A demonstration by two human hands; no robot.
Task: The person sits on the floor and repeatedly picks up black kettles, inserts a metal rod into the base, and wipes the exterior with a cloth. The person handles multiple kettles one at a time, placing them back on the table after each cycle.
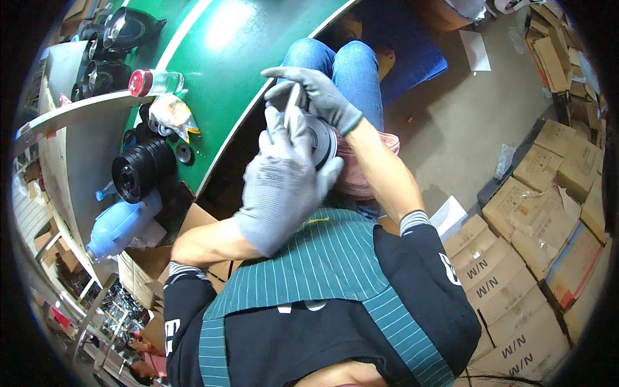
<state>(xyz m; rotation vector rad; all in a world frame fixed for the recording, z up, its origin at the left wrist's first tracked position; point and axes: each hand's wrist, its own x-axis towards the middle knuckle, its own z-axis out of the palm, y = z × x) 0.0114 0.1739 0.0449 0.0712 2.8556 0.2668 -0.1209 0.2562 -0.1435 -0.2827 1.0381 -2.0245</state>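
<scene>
Left hand [284, 184] in grey knit glove clamped on a round metal disc [320, 138] above the lap, right hand [316, 90] – gloved too – curled over its top edge beside a thin white strip [291, 103], green glossy table [225, 58] at left, black ribbed pulley [140, 169], brown cardboard boxes [516, 271] at right.

Grey knitted work gloves cover both hands, the left hand [284, 187] and the right hand [316, 93], each glove fitting close with a darker band at the cuff. Forearms are bare below short sleeves. The sleeves are black, trimmed with a striped grey-and-white band at the hem, and a white marking sits on the right one. Over the black shirt hangs a green apron with thin pale stripes, its straps running down across the chest. Blue jeans cover the knees.
</scene>
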